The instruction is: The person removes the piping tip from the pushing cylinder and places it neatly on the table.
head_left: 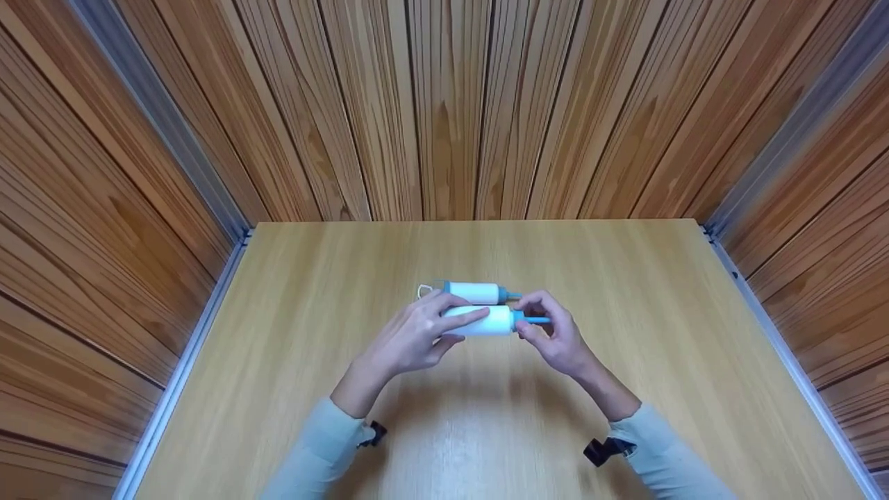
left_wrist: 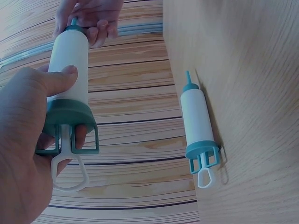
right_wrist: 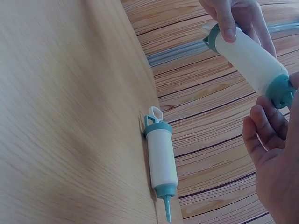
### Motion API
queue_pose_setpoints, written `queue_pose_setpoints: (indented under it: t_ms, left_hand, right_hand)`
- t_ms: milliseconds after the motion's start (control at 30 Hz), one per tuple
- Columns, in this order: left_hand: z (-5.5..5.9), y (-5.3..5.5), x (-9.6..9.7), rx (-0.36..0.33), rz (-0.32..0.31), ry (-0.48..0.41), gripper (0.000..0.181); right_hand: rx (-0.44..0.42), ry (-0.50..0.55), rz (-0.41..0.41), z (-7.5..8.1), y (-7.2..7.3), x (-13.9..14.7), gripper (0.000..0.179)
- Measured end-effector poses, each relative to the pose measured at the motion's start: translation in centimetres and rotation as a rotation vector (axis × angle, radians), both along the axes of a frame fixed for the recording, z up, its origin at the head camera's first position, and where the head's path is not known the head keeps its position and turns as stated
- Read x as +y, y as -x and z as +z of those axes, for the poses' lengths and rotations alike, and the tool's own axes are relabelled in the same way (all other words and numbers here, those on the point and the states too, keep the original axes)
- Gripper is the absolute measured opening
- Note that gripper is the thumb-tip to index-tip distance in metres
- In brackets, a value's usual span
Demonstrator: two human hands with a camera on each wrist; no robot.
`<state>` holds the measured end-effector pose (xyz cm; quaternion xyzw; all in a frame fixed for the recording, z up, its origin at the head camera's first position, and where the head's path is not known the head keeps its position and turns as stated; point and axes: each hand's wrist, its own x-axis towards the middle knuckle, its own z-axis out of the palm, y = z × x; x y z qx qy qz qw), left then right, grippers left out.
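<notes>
Over the table, my left hand (head_left: 410,337) grips a white plastic syringe (head_left: 496,321) around its barrel, close to the plunger end. Thumb and fingers of my right hand (head_left: 561,342) pinch the teal nozzle cap (right_wrist: 280,88) at the other end. In the left wrist view the held syringe shows a teal collar (left_wrist: 70,114) with side grips and a white pull ring (left_wrist: 70,186) below it. A second syringe (head_left: 474,292) of the same kind lies on the table just beyond, its nozzle pointing right in the head view.
The wooden table (head_left: 312,278) reaches back to a wood-plank wall (head_left: 444,104). Plank walls also stand on the left and right, with metal rails (head_left: 187,368) along the table's sides. A dark wrist camera (head_left: 604,451) sits at the right cuff.
</notes>
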<state>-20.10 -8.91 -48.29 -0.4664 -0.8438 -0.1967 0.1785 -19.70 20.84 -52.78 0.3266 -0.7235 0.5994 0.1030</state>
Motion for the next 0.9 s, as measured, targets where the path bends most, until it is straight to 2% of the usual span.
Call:
queue_pose_setpoints:
  t_ms: [167, 367, 667, 900]
  left_hand:
    - [0.07, 0.08, -0.07, 0.011, 0.002, 0.004, 0.060]
    - [-0.16, 0.13, -0.10, 0.020, 0.004, 0.007, 0.063]
    - [0.06, -0.01, 0.06, 0.002, -0.001, -0.004, 0.059]
    - [0.04, 0.00, 0.11, 0.005, -0.001, -0.008, 0.058]
  right_hand:
    - [0.046, 0.022, 0.029, -0.03, 0.20, 0.01, 0.033]
    - [0.062, 0.026, 0.038, -0.19, 0.21, 0.14, 0.033]
    - [-0.035, 0.000, -0.030, 0.17, -0.16, -0.03, 0.021]
    - [-0.042, -0.013, -0.041, 0.32, -0.29, -0.02, 0.020]
